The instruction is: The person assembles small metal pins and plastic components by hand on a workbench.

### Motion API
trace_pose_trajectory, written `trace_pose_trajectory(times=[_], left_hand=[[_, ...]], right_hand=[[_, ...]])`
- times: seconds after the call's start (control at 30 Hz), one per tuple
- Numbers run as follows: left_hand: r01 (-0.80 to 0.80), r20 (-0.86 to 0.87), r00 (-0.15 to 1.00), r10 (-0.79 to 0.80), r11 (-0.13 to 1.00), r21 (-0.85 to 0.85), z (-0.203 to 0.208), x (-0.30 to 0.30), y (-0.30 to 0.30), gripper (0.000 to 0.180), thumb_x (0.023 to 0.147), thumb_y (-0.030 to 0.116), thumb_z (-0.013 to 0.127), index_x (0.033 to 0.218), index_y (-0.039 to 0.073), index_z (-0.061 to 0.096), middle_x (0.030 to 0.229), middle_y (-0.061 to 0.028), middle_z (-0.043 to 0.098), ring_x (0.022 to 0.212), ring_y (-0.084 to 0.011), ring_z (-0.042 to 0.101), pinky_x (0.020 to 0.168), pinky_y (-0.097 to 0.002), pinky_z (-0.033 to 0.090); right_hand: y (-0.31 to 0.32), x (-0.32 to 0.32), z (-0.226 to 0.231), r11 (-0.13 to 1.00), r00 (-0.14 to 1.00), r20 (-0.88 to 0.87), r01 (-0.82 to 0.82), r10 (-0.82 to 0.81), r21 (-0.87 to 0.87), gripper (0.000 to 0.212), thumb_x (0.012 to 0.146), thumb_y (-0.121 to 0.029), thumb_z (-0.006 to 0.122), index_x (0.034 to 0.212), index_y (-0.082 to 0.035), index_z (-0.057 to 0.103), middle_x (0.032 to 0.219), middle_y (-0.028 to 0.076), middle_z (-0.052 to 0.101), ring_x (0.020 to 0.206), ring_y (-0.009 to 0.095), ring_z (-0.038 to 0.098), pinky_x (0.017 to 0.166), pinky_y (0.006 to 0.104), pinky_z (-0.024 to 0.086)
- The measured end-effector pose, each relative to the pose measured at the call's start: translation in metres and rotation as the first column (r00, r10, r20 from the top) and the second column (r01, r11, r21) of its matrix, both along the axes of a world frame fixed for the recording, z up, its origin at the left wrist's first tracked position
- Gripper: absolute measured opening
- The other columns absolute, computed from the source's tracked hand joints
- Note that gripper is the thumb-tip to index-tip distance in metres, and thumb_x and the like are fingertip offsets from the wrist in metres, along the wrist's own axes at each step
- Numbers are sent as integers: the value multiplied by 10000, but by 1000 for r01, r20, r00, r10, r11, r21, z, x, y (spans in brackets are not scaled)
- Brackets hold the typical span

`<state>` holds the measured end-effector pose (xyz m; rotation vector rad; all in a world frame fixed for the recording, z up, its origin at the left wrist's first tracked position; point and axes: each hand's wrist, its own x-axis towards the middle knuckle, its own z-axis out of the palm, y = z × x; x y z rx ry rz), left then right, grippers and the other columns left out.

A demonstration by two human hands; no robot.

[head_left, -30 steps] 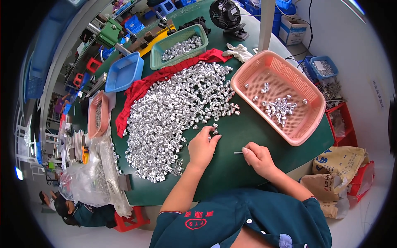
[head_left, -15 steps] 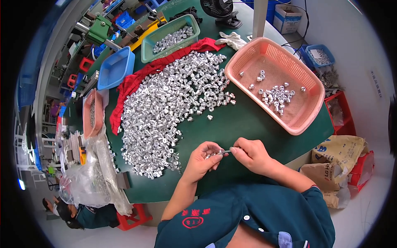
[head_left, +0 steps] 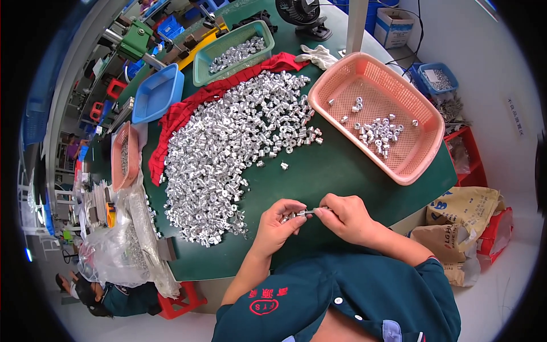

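Note:
Just in front of my body, over the near edge of the green table, both hands meet. My left hand (head_left: 274, 227) is curled round several small silver metal bushings (head_left: 292, 216). From my right hand (head_left: 348, 219), a thin grey rod (head_left: 310, 212) pinched between thumb and fingers points left to a bushing at the left fingertips. Whether the rod's tip is inside the bushing I cannot tell. A wide heap of loose silver bushings (head_left: 211, 154) spreads ahead and to the left. To the right, a pink mesh basket (head_left: 393, 85) holds a smaller group of bushings (head_left: 379, 132).
A red cloth (head_left: 165, 134) borders the heap's far side. Beyond stand a green basket (head_left: 200, 69) of metal parts, a blue tray (head_left: 156, 94) and a black fan (head_left: 299, 10). White gloves (head_left: 317, 57) lie near a post. Plastic bags (head_left: 114, 256) sit at left; another person (head_left: 125, 296) is lower left.
My hands have drawn slightly closer together, and less of the rod shows between them. The whole view has shifted a little; the heap and basket look the same.

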<state>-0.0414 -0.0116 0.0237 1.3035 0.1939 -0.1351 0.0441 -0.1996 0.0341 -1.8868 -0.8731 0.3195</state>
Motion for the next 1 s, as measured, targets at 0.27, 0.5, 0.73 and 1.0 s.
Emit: trace_pose_trajectory(times=[0.27, 0.5, 0.73, 1.0], left_hand=[[-6, 6, 1000, 6, 999, -34, -2, 0, -1, 226, 850, -11, 615, 1068, 12, 559, 907, -105, 644, 618, -77, 524, 516, -189, 409], [-50, -34, 998, 43, 975, -216, -6, -2, -1, 178, 867, 10, 609, 1036, 4, 552, 873, -120, 636, 572, -86, 513, 484, -195, 395], [-26, -172, 985, -31, 947, -320, -4, -1, 5, 144, 897, 59, 593, 1023, 1, 550, 783, -120, 620, 491, -77, 463, 455, -190, 372], [-34, -130, 991, 17, 990, -134, 0, -3, -3, 219, 901, 113, 605, 1085, 5, 553, 824, -80, 608, 599, -87, 510, 536, -194, 408]], right_hand=[[-1, -1, 1, 1000, 1000, -6, -4, 4, 10, 186, 885, -191, 580, 819, -21, 546, 631, 138, 592, 547, 314, 603, 497, 382, 469], [-1, -1, -3, 998, 981, 186, -58, 53, 20, 193, 844, -187, 646, 824, -26, 542, 622, 122, 568, 554, 315, 587, 490, 392, 455], [3, 2, -1, 996, 964, 257, -82, 72, 27, 203, 812, -176, 678, 810, -28, 538, 625, 114, 556, 556, 300, 581, 499, 386, 454], [6, -10, -9, 1000, 999, 28, 30, -29, -8, 189, 870, -187, 616, 811, -24, 540, 608, 131, 562, 575, 300, 600, 518, 386, 463]])
